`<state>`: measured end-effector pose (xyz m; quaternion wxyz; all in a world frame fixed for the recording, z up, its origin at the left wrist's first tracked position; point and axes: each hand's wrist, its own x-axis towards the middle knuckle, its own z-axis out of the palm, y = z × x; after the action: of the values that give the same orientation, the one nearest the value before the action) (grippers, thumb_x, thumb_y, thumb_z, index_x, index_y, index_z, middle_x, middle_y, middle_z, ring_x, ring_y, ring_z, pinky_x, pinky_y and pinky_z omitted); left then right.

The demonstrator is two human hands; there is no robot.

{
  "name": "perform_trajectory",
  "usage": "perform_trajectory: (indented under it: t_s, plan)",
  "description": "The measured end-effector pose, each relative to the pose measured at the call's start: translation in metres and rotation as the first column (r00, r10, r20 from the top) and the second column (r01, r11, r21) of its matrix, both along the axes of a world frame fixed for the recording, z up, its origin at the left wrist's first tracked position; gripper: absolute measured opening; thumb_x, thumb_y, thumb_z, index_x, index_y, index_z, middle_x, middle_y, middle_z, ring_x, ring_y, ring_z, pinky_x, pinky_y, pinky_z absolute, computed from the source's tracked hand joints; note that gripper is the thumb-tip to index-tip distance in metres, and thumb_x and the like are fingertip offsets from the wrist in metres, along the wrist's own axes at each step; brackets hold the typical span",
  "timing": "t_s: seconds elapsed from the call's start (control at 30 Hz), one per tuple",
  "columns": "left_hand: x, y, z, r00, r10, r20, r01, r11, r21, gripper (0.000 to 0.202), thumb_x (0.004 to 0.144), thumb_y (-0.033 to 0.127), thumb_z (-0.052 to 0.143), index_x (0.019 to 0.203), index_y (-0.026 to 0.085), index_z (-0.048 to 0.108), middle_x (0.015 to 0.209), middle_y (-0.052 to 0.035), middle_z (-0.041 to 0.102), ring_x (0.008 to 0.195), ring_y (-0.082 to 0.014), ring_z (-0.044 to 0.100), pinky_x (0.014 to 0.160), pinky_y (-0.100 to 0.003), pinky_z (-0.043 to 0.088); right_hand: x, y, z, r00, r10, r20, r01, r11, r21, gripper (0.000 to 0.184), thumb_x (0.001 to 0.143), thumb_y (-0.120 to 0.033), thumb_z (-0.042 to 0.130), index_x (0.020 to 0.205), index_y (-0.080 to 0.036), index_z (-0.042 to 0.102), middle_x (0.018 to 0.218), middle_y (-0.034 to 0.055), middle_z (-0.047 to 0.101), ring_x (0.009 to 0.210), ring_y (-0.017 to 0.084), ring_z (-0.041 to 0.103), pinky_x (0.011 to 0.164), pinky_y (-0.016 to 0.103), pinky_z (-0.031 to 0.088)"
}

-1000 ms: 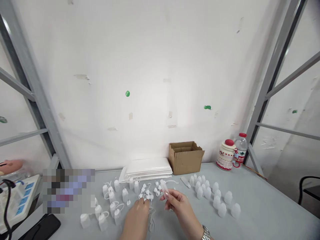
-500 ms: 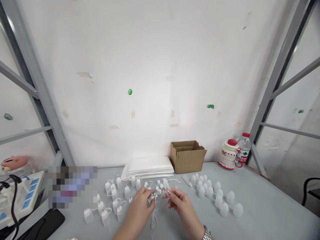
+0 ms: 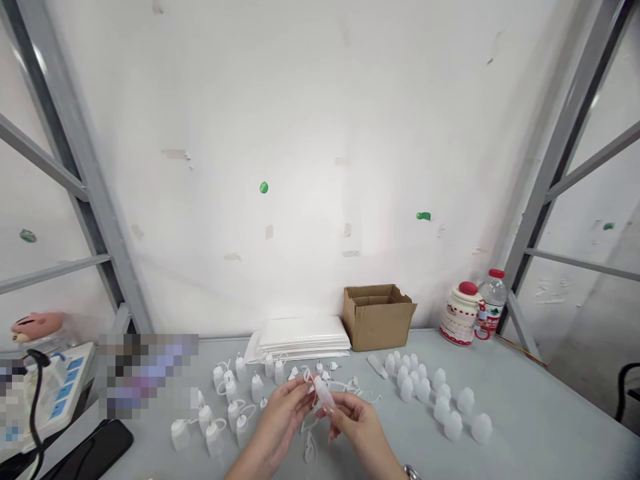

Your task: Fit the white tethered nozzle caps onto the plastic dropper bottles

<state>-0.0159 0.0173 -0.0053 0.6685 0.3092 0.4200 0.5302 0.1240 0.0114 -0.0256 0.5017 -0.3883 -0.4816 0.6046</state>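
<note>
Between the fingers of my right hand (image 3: 356, 415) is a slim translucent plastic bottle (image 3: 327, 397), tilted with its upper end toward my left hand. My left hand (image 3: 287, 412) pinches a small white cap with a strap (image 3: 306, 373) at the bottle's upper end. Whether the cap touches the bottle's mouth I cannot make out. Loose white caps with straps (image 3: 350, 385) lie on the table behind and below my hands. Several capped small bottles (image 3: 215, 440) stand at the left. Several rounded translucent bottles without caps (image 3: 453, 427) stand at the right.
At the back are a stack of white sheets or envelopes (image 3: 305, 337) and a cardboard box (image 3: 383, 323). A cream jar with a red lid (image 3: 461, 313) and a water bottle (image 3: 493, 297) stand back right. A black phone (image 3: 90, 453) and a power strip (image 3: 65, 393) lie left.
My left hand has come up from the loose caps to the upper end of the bottle, now with a cap. My right hand has brought the bottle slightly left and lower.
</note>
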Motion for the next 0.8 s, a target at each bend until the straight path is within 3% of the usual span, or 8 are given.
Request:
perform_trajectory:
  t_s: [0.13, 0.23, 0.3, 0.37, 0.47, 0.53, 0.6, 0.8]
  plan:
    - [-0.004, 0.003, -0.008, 0.947, 0.050, -0.317, -0.026, 0.996, 0.081, 0.031, 0.065, 0.031, 0.066, 0.090, 0.015, 0.067, 0.084, -0.0094, 0.071, 0.082, -0.0229, 0.063, 0.080, -0.035, 0.046, -0.005, -0.001, -0.004, 1.000, -0.015, 0.019, 0.016, 0.999, -0.034, 0.046, 0.046, -0.055, 0.075, 0.068, -0.015, 0.070, 0.055, 0.0022, 0.064, 0.040, 0.010, 0.045, 0.045, 0.026, 0.041]
    - [-0.006, 0.005, -0.014, 0.698, 0.242, -0.674, -0.032, 0.951, 0.309, 0.031, 0.066, 0.032, 0.061, 0.093, 0.017, 0.067, 0.083, -0.0079, 0.068, 0.085, -0.0253, 0.061, 0.084, -0.040, 0.043, -0.005, -0.002, -0.003, 0.997, -0.072, 0.014, 0.072, 0.997, -0.037, 0.049, 0.045, -0.057, 0.075, 0.069, -0.015, 0.069, 0.056, 0.0031, 0.065, 0.042, 0.010, 0.045, 0.043, 0.025, 0.041]
    - [-0.005, 0.004, -0.015, 0.575, 0.354, -0.737, -0.016, 0.906, 0.423, 0.032, 0.069, 0.034, 0.057, 0.097, 0.022, 0.066, 0.087, -0.0069, 0.066, 0.092, -0.0259, 0.058, 0.090, -0.042, 0.038, -0.003, -0.002, -0.002, 0.994, -0.109, -0.002, 0.109, 0.993, -0.032, 0.050, 0.046, -0.058, 0.074, 0.071, -0.015, 0.068, 0.058, 0.0035, 0.065, 0.041, 0.010, 0.046, 0.044, 0.025, 0.041]
    - [-0.004, 0.004, -0.013, 0.675, 0.320, -0.664, -0.038, 0.915, 0.402, 0.025, 0.068, 0.033, 0.059, 0.088, 0.021, 0.068, 0.089, -0.0073, 0.066, 0.092, -0.0256, 0.058, 0.089, -0.041, 0.039, -0.002, -0.002, -0.001, 0.992, -0.124, -0.021, 0.124, 0.992, -0.013, 0.049, 0.049, -0.058, 0.073, 0.072, -0.015, 0.067, 0.058, 0.0029, 0.065, 0.041, 0.009, 0.046, 0.045, 0.024, 0.041]
    - [-0.004, 0.003, -0.006, 0.972, 0.111, -0.206, -0.080, 0.984, 0.157, 0.016, 0.063, 0.030, 0.067, 0.075, 0.019, 0.065, 0.086, -0.0069, 0.068, 0.086, -0.0214, 0.062, 0.083, -0.034, 0.044, -0.003, -0.002, -0.004, 0.995, -0.088, -0.035, 0.089, 0.996, 0.028, 0.044, 0.054, -0.055, 0.072, 0.071, -0.015, 0.065, 0.057, 0.0018, 0.063, 0.043, 0.009, 0.048, 0.045, 0.023, 0.042]
    - [-0.005, 0.003, -0.001, 0.994, 0.091, 0.067, -0.092, 0.995, 0.022, 0.019, 0.060, 0.025, 0.073, 0.075, 0.019, 0.064, 0.082, -0.0043, 0.068, 0.081, -0.0168, 0.063, 0.079, -0.029, 0.045, -0.006, -0.003, -0.007, 0.999, -0.038, -0.026, 0.039, 0.998, 0.040, 0.043, 0.054, -0.053, 0.073, 0.073, -0.015, 0.064, 0.059, 0.0022, 0.063, 0.046, 0.010, 0.050, 0.045, 0.023, 0.043]
    - [-0.004, 0.002, 0.001, 0.981, 0.100, 0.167, -0.098, 0.995, -0.020, 0.023, 0.056, 0.023, 0.076, 0.075, 0.018, 0.064, 0.076, -0.0026, 0.068, 0.075, -0.0141, 0.062, 0.075, -0.026, 0.045, -0.009, -0.005, -0.010, 1.000, -0.006, -0.005, 0.006, 0.999, 0.042, 0.043, 0.055, -0.052, 0.072, 0.075, -0.015, 0.064, 0.063, 0.0033, 0.064, 0.052, 0.013, 0.054, 0.045, 0.023, 0.043]
    - [0.003, -0.005, 0.005, 0.993, 0.117, -0.007, -0.116, 0.987, 0.112, 0.028, 0.054, 0.035, 0.077, 0.073, 0.015, 0.067, 0.074, -0.0043, 0.069, 0.074, -0.0167, 0.061, 0.075, -0.028, 0.044, -0.006, -0.010, -0.007, 0.989, -0.039, 0.140, 0.024, 0.994, 0.110, 0.038, 0.061, -0.050, 0.069, 0.074, -0.015, 0.061, 0.063, 0.0023, 0.063, 0.053, 0.013, 0.051, 0.051, 0.025, 0.043]
